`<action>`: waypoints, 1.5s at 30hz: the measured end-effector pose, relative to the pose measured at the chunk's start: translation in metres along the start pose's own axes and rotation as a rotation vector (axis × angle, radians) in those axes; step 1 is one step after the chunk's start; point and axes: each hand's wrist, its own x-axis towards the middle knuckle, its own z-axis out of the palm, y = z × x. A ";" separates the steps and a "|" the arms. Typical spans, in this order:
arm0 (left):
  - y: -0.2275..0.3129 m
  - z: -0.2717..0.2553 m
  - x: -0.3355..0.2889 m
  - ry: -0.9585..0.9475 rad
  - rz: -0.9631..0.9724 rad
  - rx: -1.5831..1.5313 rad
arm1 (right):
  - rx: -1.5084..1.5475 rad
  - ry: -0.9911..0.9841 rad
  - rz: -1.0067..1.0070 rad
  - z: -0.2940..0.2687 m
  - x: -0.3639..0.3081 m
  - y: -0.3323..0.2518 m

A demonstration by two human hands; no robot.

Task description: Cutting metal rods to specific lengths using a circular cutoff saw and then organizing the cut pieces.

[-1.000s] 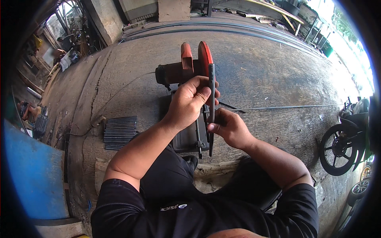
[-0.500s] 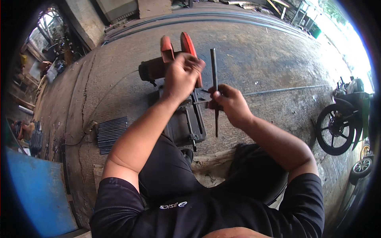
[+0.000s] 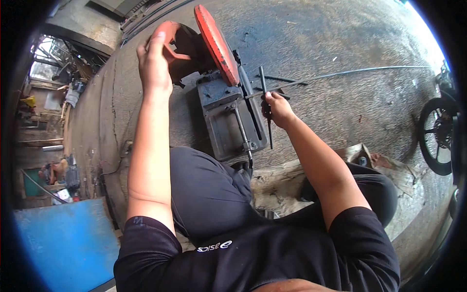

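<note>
A chop saw (image 3: 216,46) with a red blade guard and a dark base stands on the ground in front of me. My left hand (image 3: 154,65) is wrapped round its red handle (image 3: 171,30), left of the guard. On the saw's base sits a clamp with a screw rod (image 3: 242,125). My right hand (image 3: 278,108), right of the base, is closed round a short dark metal bar (image 3: 262,78) pointing away from me. A long thin metal rod (image 3: 350,72) runs from the base past this hand to the right; whether the fingers also hold it, I cannot tell.
Another short dark bar (image 3: 287,80) lies on the ground beyond my right hand. A motorcycle wheel (image 3: 433,136) stands at the right. At the lower left is a blue panel (image 3: 65,243). Sacking (image 3: 279,182) lies between my knees.
My left hand has moved from beside the guard, near the bar, left onto the saw's handle. My right hand keeps the bar. The view has shifted closer to the saw.
</note>
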 end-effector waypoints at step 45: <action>-0.003 -0.001 0.013 0.002 -0.253 -0.067 | 0.144 -0.417 0.311 0.020 0.007 0.016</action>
